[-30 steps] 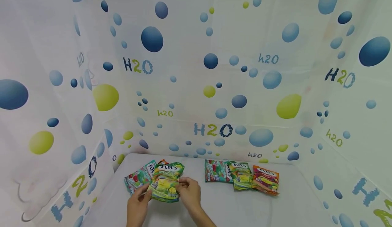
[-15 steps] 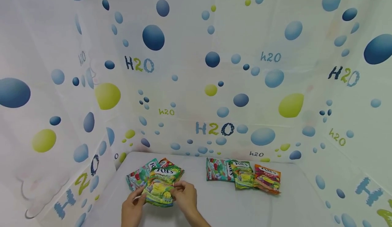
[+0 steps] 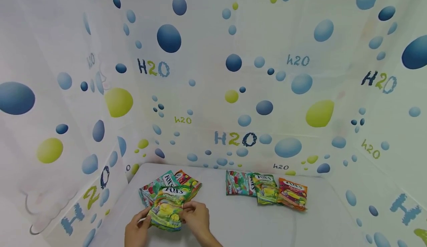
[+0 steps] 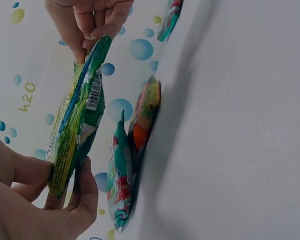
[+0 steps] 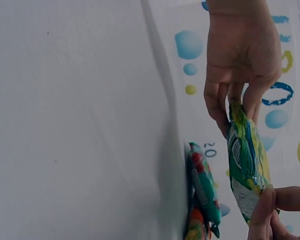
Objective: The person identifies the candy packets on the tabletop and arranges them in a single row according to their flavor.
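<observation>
Both hands hold a green and yellow Fox's candy bag (image 3: 166, 209) above the table, its printed front towards the head camera. My left hand (image 3: 137, 229) pinches the left edge, thumb in front. At the right edge my right hand (image 3: 197, 219) pinches it between thumb and fingers. Behind the held bag a teal candy bag (image 3: 151, 192) and an orange-red candy bag (image 3: 194, 185) lie on the table, each partly hidden by it. In the left wrist view the held bag (image 4: 77, 130) appears edge-on, with a barcode showing.
On the right of the white table (image 3: 253, 226) a row of three candy bags lies overlapping: a teal one (image 3: 238, 183), a green one (image 3: 265, 189) and an orange one (image 3: 293, 194). A white curtain (image 3: 207, 54) with blue and lime dots surrounds the table.
Both hands have brought the green candy bag down and left, nearer to me. More of the orange-red bag behind it shows now. The row on the right lies unchanged; the head view has shifted slightly.
</observation>
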